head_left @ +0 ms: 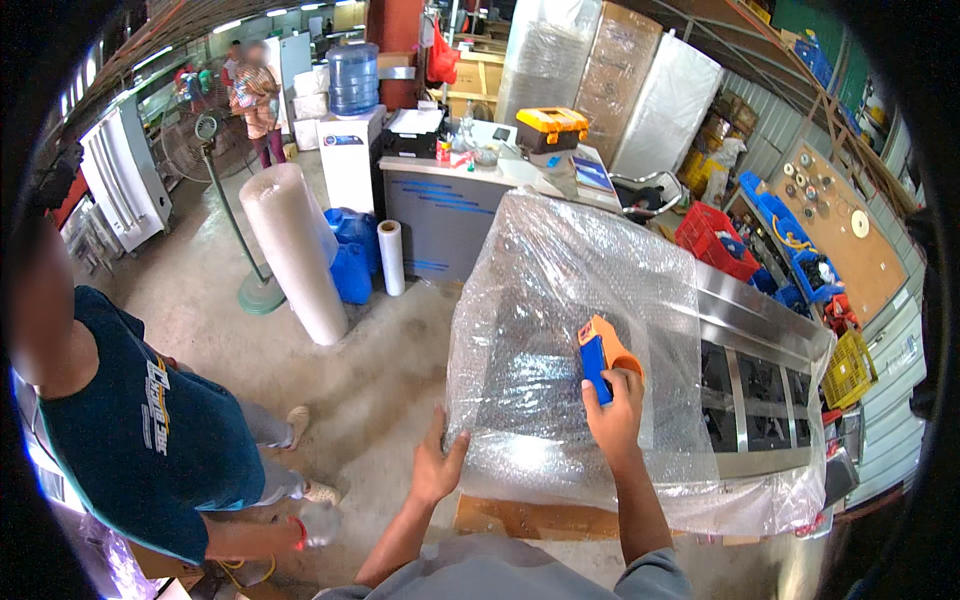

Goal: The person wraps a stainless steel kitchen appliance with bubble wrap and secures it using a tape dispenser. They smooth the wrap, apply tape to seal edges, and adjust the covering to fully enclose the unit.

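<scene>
In my right hand is a blue and orange tape dispenser, held above the bubble wrap. My left hand has its thumb and fingers apart at the wrap's left edge; whether it presses on the plastic I cannot tell. The clear wrap is draped over a large stainless steel appliance with dark square openings like a cooking range, partly showing at the right. Under the near side, a strip of brown board sticks out.
A co-worker in a dark teal shirt stands close on my left. Beyond are a tall bubble wrap roll, a green stand fan, a water dispenser and a desk. Red and yellow crates sit at the right.
</scene>
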Demonstrator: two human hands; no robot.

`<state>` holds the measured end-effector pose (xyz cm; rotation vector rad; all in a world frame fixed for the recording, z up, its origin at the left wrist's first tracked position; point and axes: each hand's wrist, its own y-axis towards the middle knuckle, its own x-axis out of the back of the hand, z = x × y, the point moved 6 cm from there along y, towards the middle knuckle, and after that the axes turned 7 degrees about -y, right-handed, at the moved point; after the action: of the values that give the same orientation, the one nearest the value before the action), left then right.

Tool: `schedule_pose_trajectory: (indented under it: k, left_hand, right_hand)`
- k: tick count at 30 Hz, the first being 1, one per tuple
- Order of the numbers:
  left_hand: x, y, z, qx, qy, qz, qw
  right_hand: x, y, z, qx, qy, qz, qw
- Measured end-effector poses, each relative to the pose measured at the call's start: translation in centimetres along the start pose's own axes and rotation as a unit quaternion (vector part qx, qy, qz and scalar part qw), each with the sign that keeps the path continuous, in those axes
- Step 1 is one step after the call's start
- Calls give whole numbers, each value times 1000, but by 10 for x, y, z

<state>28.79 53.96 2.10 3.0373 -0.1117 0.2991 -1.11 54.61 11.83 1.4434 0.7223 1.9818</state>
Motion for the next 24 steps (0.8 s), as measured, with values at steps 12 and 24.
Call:
schedule_pose_trajectory:
  k: [12,24]
  left_hand:
    - [-2,-2,28,73,-83,3,994]
    - [-3,0,24,101,-105,9,989]
  right_hand:
    - [-30,5,-34,-91,-194,148,965]
    - [68,50,37,29,-45,285,957]
